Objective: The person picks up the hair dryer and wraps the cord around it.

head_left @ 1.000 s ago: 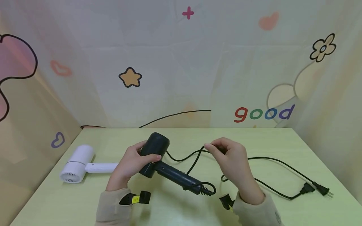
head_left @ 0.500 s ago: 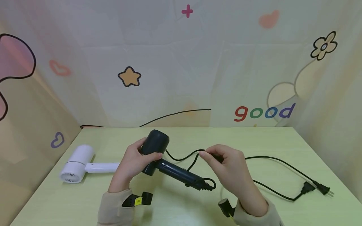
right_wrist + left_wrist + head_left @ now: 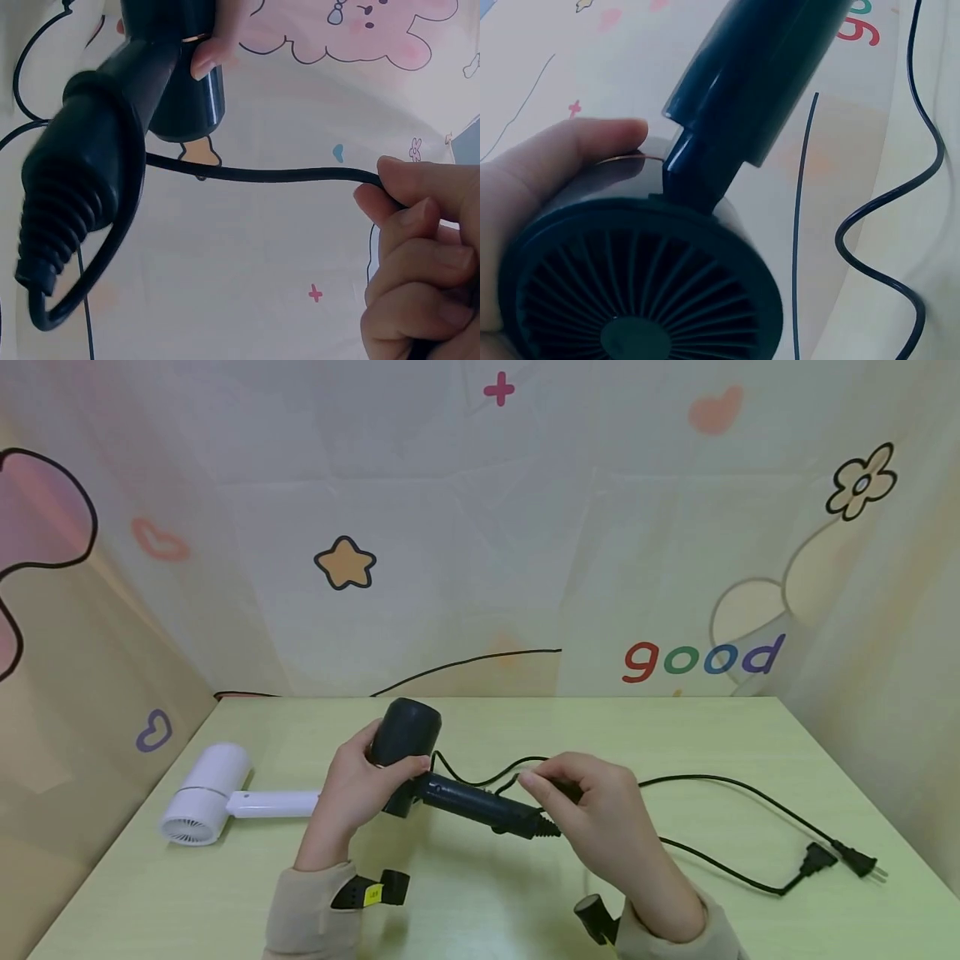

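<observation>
My left hand (image 3: 358, 789) grips the head of a dark hair dryer (image 3: 472, 802), thumb across the front where the handle joins. The handle slants down to the right, held above the table. In the left wrist view the dryer's round vent grille (image 3: 637, 300) faces the camera. My right hand (image 3: 600, 810) pinches the black power cord (image 3: 285, 175) between thumb and forefinger, near the handle's end. The other fingers curl in below. In the right wrist view the cord loops from the ribbed strain relief (image 3: 60, 217) around the handle and runs to those fingertips.
A white hair dryer (image 3: 202, 793) lies on the table at the left, its handle partly behind my left hand. Two black plugs (image 3: 857, 862) lie at the right with their cords trailing. A printed curtain (image 3: 480, 527) hangs behind the pale table (image 3: 480, 910).
My right hand has moved down and slightly left with the cord, closer to the handle. The dark dryer's handle has swung up a little, nearer level. The white dryer stays still.
</observation>
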Motion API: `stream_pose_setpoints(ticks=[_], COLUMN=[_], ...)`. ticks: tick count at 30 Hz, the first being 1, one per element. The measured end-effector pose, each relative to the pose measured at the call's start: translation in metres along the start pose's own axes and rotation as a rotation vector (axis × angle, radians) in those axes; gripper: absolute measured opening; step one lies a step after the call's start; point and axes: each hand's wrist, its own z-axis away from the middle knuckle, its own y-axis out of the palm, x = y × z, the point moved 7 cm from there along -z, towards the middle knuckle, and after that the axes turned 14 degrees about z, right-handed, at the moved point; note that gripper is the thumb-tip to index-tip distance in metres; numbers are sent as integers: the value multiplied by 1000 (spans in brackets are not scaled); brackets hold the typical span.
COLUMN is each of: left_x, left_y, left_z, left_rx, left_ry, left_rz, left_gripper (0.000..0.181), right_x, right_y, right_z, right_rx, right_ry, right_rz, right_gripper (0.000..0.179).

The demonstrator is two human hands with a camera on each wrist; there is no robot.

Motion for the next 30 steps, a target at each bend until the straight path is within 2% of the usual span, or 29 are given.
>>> stream_pose_setpoints(ticks=[7, 12, 30], left_x=[-3, -3, -2], left_y=[-4, -5, -12], left_z=[-1, -1, -1], left_rx=[-72, -100, -189], left_ry=[45, 57, 15], left_rz=[6, 20, 6], left_gripper=[61, 64, 83], right_x=[1, 4, 10], right_y=[3, 5, 16], right_z=[0, 1, 4], right_rx=[25, 27, 74], right_ry=[2, -19, -99], right_rz=[0, -8, 14], right_gripper=[4, 5, 10])
